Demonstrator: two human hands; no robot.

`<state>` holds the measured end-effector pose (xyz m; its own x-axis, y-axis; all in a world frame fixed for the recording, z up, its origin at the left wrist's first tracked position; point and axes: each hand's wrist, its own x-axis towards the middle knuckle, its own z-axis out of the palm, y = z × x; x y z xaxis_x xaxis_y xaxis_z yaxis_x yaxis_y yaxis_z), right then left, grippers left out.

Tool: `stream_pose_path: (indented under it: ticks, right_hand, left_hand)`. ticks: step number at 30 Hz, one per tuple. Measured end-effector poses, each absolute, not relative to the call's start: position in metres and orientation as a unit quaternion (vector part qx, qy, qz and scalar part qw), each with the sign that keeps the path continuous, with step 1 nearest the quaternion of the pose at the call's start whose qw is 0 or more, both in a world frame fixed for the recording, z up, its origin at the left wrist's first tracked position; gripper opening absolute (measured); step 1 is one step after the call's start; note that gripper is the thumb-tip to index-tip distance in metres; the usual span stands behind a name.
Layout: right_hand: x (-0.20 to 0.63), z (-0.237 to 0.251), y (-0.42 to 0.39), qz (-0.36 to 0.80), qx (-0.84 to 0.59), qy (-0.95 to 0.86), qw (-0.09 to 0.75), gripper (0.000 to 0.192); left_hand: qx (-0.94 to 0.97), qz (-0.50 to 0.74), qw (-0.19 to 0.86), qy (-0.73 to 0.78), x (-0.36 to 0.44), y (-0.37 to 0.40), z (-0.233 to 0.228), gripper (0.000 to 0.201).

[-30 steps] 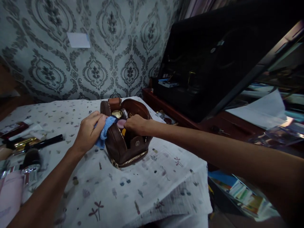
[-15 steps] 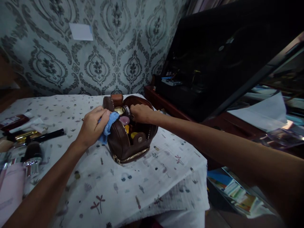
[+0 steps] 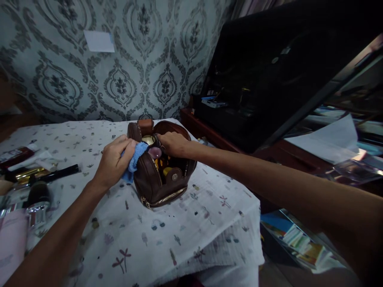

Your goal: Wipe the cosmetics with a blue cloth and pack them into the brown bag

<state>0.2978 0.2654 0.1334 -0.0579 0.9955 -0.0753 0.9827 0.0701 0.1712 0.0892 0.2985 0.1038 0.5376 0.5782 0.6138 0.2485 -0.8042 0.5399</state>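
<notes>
A brown cosmetic bag (image 3: 149, 183) stands unzipped on the cloth-covered table. My left hand (image 3: 115, 161) is closed around a blue cloth (image 3: 136, 157) and presses it against the bag's left edge. My right hand (image 3: 173, 144) reaches into the bag's opening with its fingers curled. What those fingers grip is largely hidden; a dark round item shows beside them. Also inside the bag are a pink rounded item (image 3: 154, 152), a gold-toned round item (image 3: 148, 140) and something yellow (image 3: 166, 171).
Several cosmetics lie at the table's left, among them a black tube (image 3: 64, 172), a dark-bristled brush (image 3: 38, 195) and a pink bottle (image 3: 13, 239). A large black screen (image 3: 269, 71) leans at the right. Papers (image 3: 326, 137) and a box of booklets (image 3: 302, 243) are beyond the table's right edge.
My right hand has shifted slightly left inside the bag and now covers more of the dark round item. My left hand still holds the blue cloth at the bag's edge.
</notes>
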Motion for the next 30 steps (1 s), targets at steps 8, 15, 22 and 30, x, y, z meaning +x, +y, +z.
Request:
stream_pose_path:
  ticks: [8, 15, 22, 30]
  right_hand:
    - [0.281, 0.162, 0.215, 0.064, 0.639, 0.766, 0.032, 0.026]
    - [0.280, 0.120, 0.122, 0.033, 0.516, 0.850, -0.099, 0.027]
    - [0.284, 0.085, 0.108, 0.103, 0.498, 0.843, -0.175, 0.033]
    - [0.279, 0.123, 0.145, 0.013, 0.550, 0.835, -0.023, 0.023]
  left_hand:
    - [0.854, 0.422, 0.194, 0.235, 0.089, 0.300, 0.102, 0.040]
    - [0.852, 0.427, 0.209, 0.220, 0.091, 0.299, 0.100, 0.034]
    - [0.848, 0.437, 0.196, 0.225, 0.093, 0.298, 0.098, 0.032]
    - [0.840, 0.453, 0.200, 0.221, 0.096, 0.299, 0.096, 0.031]
